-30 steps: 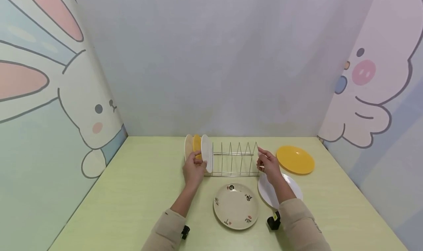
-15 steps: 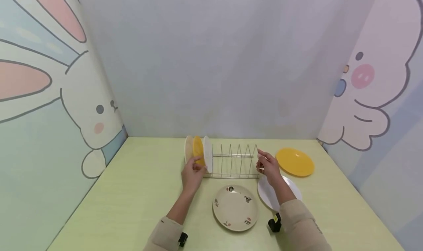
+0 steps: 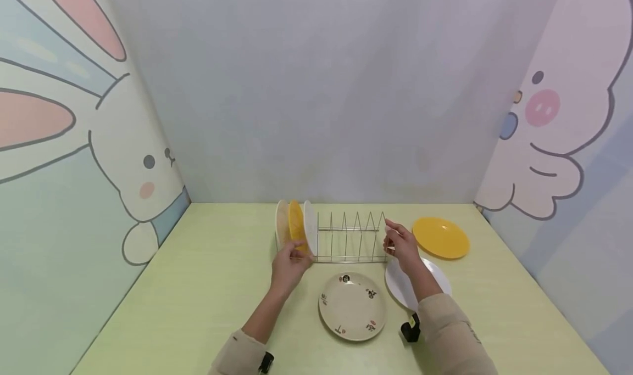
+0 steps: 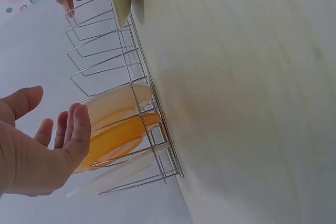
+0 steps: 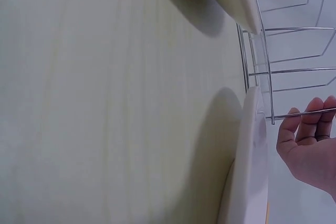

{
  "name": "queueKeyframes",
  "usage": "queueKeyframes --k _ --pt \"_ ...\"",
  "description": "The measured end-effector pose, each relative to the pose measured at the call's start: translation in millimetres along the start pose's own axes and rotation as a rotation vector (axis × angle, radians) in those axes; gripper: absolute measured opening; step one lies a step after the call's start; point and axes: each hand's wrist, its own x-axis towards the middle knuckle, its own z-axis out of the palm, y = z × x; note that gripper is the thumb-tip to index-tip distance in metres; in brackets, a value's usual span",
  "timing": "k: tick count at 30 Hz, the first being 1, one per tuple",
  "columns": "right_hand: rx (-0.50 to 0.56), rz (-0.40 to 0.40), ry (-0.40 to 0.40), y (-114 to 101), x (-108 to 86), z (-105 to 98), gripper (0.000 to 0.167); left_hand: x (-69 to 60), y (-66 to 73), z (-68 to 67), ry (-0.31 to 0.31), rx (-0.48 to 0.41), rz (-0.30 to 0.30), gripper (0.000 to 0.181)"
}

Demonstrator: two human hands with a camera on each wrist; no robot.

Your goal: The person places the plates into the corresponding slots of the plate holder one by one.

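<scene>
A wire rack (image 3: pixel 346 262) holds three upright plates at its left end: beige (image 3: pixel 282 221), yellow (image 3: pixel 296 221) and white (image 3: pixel 310 224). My left hand (image 3: pixel 287 269) is just in front of them; in the left wrist view this hand (image 4: pixel 44 158) has its thumb apart from loosely bent fingers and grips nothing, beside the yellow plate (image 4: pixel 118 139). With fingers curled round the end wire, my right hand (image 3: pixel 405 250) holds the rack's right end. The right wrist view shows that hand (image 5: pixel 312 148) at the wire.
A beige patterned plate (image 3: pixel 352 307) lies in front of the rack. Right of it is a white plate (image 3: pixel 401 288), partly under my right forearm, and behind that a yellow plate (image 3: pixel 441 238). Walls with cartoon figures stand on both sides.
My left hand has let go of the white plate and moved down toward me. That plate stands more upright in the rack. My right hand has stayed at the rack's end.
</scene>
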Motion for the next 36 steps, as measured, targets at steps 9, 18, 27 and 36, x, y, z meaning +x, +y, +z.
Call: queueKeyframes --k 9,18,27,36 --pt "0.006 0.011 0.000 0 1.0 0 0.044 -4.3 -8.6 -3.6 -0.329 0.077 -0.051 0.046" --pt "0.022 -0.007 -0.022 -2 -0.9 1 0.046 -3.3 -16.7 -0.9 -0.552 0.082 -0.174 0.056" --pt "0.035 -0.003 -0.008 1 0.1 2 0.047 1.9 -21.5 6.1 -0.677 0.053 -0.259 0.050" --pt "0.038 0.014 0.006 0 -1.0 3 0.044 5.4 -27.1 13.5 -0.694 0.137 -0.272 0.041"
